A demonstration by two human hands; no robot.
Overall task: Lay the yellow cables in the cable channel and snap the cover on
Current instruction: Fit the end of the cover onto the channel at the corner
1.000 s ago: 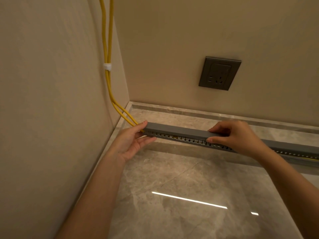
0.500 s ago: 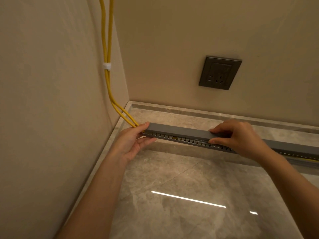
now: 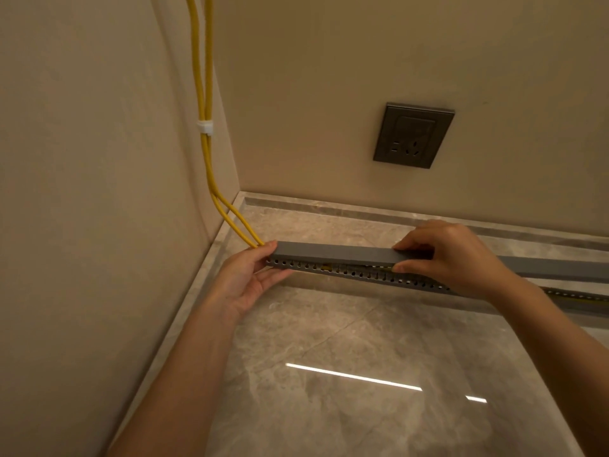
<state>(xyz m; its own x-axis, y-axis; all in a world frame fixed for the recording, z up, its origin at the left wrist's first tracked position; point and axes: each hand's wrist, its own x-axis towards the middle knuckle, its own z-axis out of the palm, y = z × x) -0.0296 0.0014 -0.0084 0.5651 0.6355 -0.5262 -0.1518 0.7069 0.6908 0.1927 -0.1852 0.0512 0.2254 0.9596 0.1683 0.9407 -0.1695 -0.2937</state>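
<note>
Two hands work the left stretch of the channel, a grey slotted trough lying on the stone floor. The left hand grips the channel's left end, thumb over the top edge and fingers curled underneath. The right hand, further right along the channel, pinches the cover down onto it, fingers across the top and thumb against the slotted front.

Between the hands the cover sits close on the channel, though a thin gap shows yellow through the slots. To the right of the right hand the cover stands clear above the channel, unseated. The yellow cables drop down the wall above the channel's left end, pass through a white clip and run into that end. A grey socket sits on the wall behind the channel.

The cables look laid, so the step in hand appears to be snapping the cover on, starting from the left. The next move likely calls for firm downward pressure walked rightward along the channel, with the left end held steady and no cable pinched under the cover's lip.
</note>
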